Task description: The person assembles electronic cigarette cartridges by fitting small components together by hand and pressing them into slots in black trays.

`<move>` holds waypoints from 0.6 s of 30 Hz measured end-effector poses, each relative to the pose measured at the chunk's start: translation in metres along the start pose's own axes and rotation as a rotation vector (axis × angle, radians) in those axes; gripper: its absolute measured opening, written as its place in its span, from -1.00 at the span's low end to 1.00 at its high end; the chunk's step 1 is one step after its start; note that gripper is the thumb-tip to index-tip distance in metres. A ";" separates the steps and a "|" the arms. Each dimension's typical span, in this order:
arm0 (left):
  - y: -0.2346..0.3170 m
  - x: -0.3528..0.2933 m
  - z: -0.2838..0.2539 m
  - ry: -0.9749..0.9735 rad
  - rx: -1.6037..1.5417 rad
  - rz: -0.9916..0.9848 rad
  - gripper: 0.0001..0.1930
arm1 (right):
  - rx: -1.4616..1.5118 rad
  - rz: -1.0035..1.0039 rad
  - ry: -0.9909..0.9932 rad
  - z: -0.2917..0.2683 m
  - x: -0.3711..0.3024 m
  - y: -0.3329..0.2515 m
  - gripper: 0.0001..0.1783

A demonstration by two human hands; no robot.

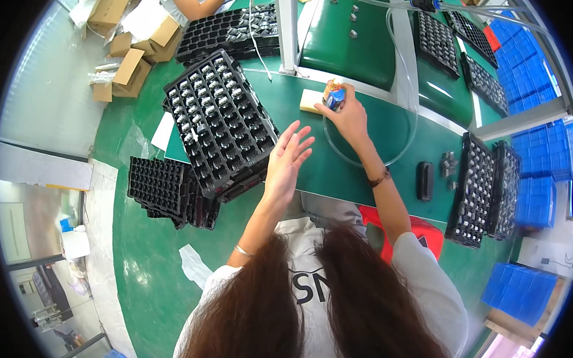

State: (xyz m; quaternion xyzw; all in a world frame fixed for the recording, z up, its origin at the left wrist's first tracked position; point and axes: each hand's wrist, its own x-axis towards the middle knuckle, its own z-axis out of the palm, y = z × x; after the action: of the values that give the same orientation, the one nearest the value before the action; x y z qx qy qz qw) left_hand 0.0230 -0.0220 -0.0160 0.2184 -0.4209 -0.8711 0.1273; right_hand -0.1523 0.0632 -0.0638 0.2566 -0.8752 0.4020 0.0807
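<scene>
My right hand (350,115) is closed around a small container (333,95) with a blue side and an orange top; its exact kind is hard to make out. A pale yellow block like a sponge (310,101) lies on the green table just left of it. My left hand (288,160) hangs with fingers spread and holds nothing, beside the right edge of a large black tray (250,137). Small silvery metal parts (204,91) fill the far-left pockets of this tray, while many nearer pockets are vacant. The tray lies tilted on other trays.
A clear hose (417,114) loops over the table (375,182). At right are a black oblong object (424,180), loose metal parts (449,166) and filled trays (472,192). Stacked black trays (166,190) stand lower left. Beyond a metal post (286,34), a co-worker's arm (201,5) shows.
</scene>
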 end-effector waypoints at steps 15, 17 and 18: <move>-0.017 0.007 0.006 -0.050 -0.072 -0.084 -0.57 | 0.258 -0.269 0.198 -0.159 -0.038 -0.127 -0.73; -0.022 0.008 0.020 -0.121 0.024 -0.107 -0.59 | 0.026 -0.546 0.308 -0.206 -0.063 -0.160 -0.80; -0.018 0.004 0.006 -0.090 0.042 -0.084 -0.59 | 0.120 -0.680 0.456 -0.201 -0.080 -0.162 -0.78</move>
State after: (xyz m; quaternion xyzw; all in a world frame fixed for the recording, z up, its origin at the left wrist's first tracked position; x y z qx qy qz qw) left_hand 0.0161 -0.0083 -0.0274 0.1989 -0.4350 -0.8756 0.0671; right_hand -0.0132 0.1555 0.1495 0.4397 -0.6755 0.4492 0.3855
